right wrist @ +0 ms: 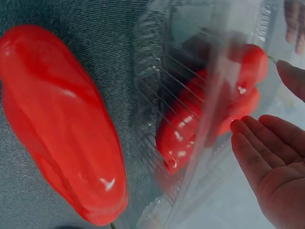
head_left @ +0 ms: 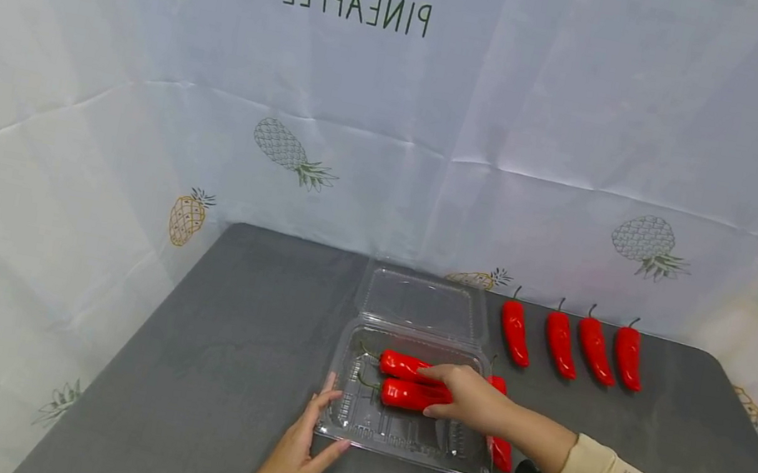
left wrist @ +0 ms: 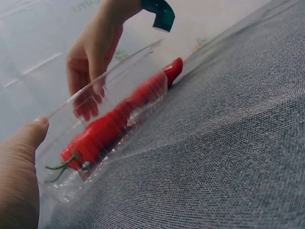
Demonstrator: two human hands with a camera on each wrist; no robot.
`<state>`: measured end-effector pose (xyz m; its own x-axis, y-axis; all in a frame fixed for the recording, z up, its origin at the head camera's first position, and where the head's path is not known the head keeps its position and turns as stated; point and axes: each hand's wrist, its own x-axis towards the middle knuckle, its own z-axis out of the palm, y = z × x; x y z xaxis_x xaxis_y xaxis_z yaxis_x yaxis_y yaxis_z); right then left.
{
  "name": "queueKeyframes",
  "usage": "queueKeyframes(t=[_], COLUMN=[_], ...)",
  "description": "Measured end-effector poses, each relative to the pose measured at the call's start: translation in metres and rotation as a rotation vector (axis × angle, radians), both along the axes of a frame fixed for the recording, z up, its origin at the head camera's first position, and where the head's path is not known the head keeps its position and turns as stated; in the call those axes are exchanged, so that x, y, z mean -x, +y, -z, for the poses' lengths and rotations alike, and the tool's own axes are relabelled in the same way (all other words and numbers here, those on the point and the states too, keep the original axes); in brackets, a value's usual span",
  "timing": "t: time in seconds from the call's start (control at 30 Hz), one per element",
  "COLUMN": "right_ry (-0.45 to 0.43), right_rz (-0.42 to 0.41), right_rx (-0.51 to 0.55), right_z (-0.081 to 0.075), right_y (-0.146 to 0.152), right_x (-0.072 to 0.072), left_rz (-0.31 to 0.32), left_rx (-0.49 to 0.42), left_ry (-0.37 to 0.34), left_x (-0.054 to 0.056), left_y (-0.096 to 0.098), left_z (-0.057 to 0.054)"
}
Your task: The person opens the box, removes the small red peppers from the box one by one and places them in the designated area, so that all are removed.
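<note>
A clear plastic clamshell box (head_left: 381, 442) lies on the table, its lid (head_left: 424, 304) folded back toward the wall. Inside it two red chili peppers (head_left: 400, 395) lie side by side, green stems to the left. My right hand (head_left: 472, 397) hovers over their right ends; in the right wrist view its fingers (right wrist: 271, 148) are extended and the thumb stands apart, with the peppers lying below. At the box's front left corner my left hand (head_left: 295, 450) touches the rim with spread fingers and thumb (left wrist: 31, 136).
Another red pepper (right wrist: 62, 124) lies on the table just right of the box, partly hidden under my right forearm in the head view. Several more red peppers (head_left: 561, 345) form a row at the back right. A pineapple-print curtain (head_left: 449, 97) hangs behind the grey table (head_left: 240, 330).
</note>
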<state>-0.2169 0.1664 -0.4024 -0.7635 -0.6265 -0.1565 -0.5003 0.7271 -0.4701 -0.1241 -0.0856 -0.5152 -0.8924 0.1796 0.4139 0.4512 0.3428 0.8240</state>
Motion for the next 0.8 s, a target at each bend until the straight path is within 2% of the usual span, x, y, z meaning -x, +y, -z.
queueKeyframes(t=[0.2,0.37,0.8], right_ry=[-0.026,0.009,0.000], right_rz=[-0.030,-0.062,-0.047], right_rx=[-0.047,-0.071,-0.179], right_z=[0.003,0.003,0.005], right_y=[-0.010,-0.015,-0.030], right_x=[0.004,0.009,0.008], left_rz=[-0.006,0.001,0.003], left_rx=[0.007,0.002,-0.001], left_ry=[0.024,0.017,-0.005], left_x=[0.000,0.001,0.000], left_y=[-0.001,-0.001,0.000], left_z=[0.001,0.001,0.000])
